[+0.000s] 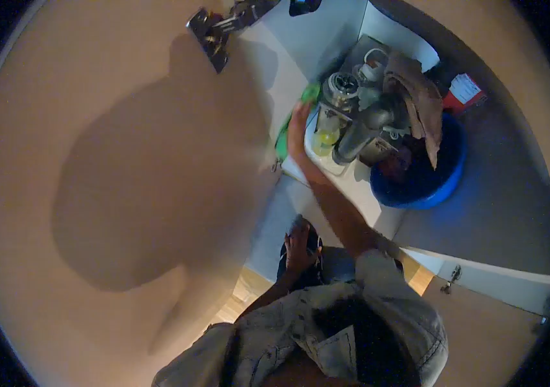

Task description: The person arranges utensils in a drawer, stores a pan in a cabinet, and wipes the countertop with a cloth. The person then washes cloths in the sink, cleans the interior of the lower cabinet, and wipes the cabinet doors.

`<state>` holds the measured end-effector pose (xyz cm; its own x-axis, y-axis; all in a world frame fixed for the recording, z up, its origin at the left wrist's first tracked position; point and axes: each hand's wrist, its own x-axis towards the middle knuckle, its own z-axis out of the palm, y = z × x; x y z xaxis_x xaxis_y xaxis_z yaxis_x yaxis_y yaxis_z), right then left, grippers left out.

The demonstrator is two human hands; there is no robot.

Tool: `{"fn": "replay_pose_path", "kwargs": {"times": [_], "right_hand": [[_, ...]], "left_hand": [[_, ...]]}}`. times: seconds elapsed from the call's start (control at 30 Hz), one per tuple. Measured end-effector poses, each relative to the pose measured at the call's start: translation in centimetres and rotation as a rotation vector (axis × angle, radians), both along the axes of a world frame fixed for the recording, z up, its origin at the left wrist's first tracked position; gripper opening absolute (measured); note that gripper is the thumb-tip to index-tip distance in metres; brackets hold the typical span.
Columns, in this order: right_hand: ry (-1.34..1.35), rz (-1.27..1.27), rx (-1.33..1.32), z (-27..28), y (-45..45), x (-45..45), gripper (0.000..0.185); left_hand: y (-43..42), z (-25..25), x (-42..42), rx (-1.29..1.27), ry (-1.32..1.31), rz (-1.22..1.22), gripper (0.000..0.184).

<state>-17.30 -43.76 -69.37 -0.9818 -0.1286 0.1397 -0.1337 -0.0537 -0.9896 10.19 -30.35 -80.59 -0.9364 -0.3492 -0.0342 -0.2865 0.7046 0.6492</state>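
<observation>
My right hand (297,132) reaches out past the crowded base of a cabinet. It lies across a long, bright green item (281,143), which shows on both sides of the hand. The fingers seem to be wrapped round it, though they are partly hidden; its kind is unclear. Just to the right stand a clear bottle with yellow-green liquid (325,139), a dark cylinder (356,140) tilted over, and a glass-and-metal jar (343,87). Lower down, my left hand (298,248) rests with fingers apart on a dark, white-striped shoe or knee.
A blue basin (439,193) sits right of the bottles, with a brown cloth (417,97) hanging over it. Behind is a red packet (464,94) with a white label. A large wooden door panel (114,161) fills the left. Metal hinges (452,279) show at the lower right.
</observation>
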Motion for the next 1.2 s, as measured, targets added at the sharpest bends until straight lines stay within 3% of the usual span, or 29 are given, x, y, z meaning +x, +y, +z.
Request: {"fn": "replay_pose_path", "kwargs": {"times": [0.03, 0.07, 0.13, 0.2, 0.27, 0.33, 0.43, 0.5, 0.53, 0.6, 0.67, 0.73, 0.8, 0.83, 0.87, 0.93, 1.0, 1.13, 1.2], "right_hand": [[-0.168, 0.092, -0.011, 1.4, 1.1, 3.7, 0.063], [-0.200, 0.079, -0.017, -1.0, 0.4, 6.9, 0.061], [-0.022, 0.231, -0.053, -1.4, 1.0, 8.9, 0.064], [0.082, 0.267, -0.089, -0.1, 0.4, 7.8, 0.065], [0.092, 0.197, -0.097, 7.1, 0.3, 3.3, 0.063], [0.091, -0.046, 0.026, 5.6, -1.1, -0.5, 0.055], [-0.020, -0.057, -0.119, -3.9, -1.4, -2.5, 0.062], [0.165, 0.066, -0.278, -0.6, 1.2, 3.0, 0.061], [0.342, -0.008, -0.144, -2.3, -1.2, 4.6, 0.062], [0.443, -0.034, -0.038, -0.1, -2.2, 4.9, 0.063], [0.301, 0.070, -0.105, 10.7, -1.0, 4.2, 0.063], [0.312, -0.001, -0.097, 14.2, -1.3, -2.4, 0.067], [0.232, -0.161, -0.289, 16.4, -2.2, -10.3, 0.066], [-0.113, -0.149, -0.379, 17.7, -1.8, -13.0, 0.063], [-0.186, -0.146, -0.447, 18.1, -1.8, -15.8, 0.063], [-0.186, -0.144, -0.533, 19.0, -1.7, -20.6, 0.063], [-0.120, -0.158, -0.562, 19.9, -1.6, -23.8, 0.063], [0.067, -0.210, -0.539, 20.7, -1.2, -24.2, 0.062], [0.208, -0.240, -0.509, 19.6, -1.4, -20.6, 0.062]], "left_hand": [[0.2, -0.3, -0.2, -0.002, -0.018, -0.005, 0.080], [0.5, -0.6, 0.1, 0.002, -0.046, -0.007, 0.080], [0.3, -2.0, 0.2, -0.329, 0.160, 0.011, 0.079], [-0.4, -2.8, 0.3, -0.342, 0.191, 0.018, 0.078], [0.1, -0.6, 0.6, -0.014, 0.026, 0.033, 0.077], [0.0, -0.2, 0.1, -0.003, -0.022, 0.018, 0.076], [0.1, 0.2, -0.1, -0.028, -0.115, -0.016, 0.076], [-0.2, -0.3, -0.3, -0.173, -0.022, -0.012, 0.075], [-0.5, -1.0, -0.1, -0.303, 0.101, 0.003, 0.074], [-0.2, -2.0, 0.5, -0.327, 0.126, 0.013, 0.072], [0.4, -2.4, 0.9, -0.127, -0.063, 0.008, 0.071], [-0.3, -1.5, 0.6, -0.035, -0.105, 0.012, 0.071], [-0.8, 0.0, 0.1, 0.029, -0.134, 0.016, 0.070], [-0.8, 0.9, -0.1, 0.046, -0.144, 0.016, 0.070], [-1.0, 1.3, 0.0, 0.063, -0.157, 0.016, 0.069], [-1.4, -2.7, -0.6, -0.408, 0.237, 0.022, 0.066], [-1.3, -5.5, 0.0, -0.597, 0.428, 0.037, 0.064], [-1.4, -2.2, -0.1, -0.495, 0.405, 0.022, 0.063], [-1.3, -0.7, -0.6, -0.305, 0.212, 0.008, 0.064]]}}
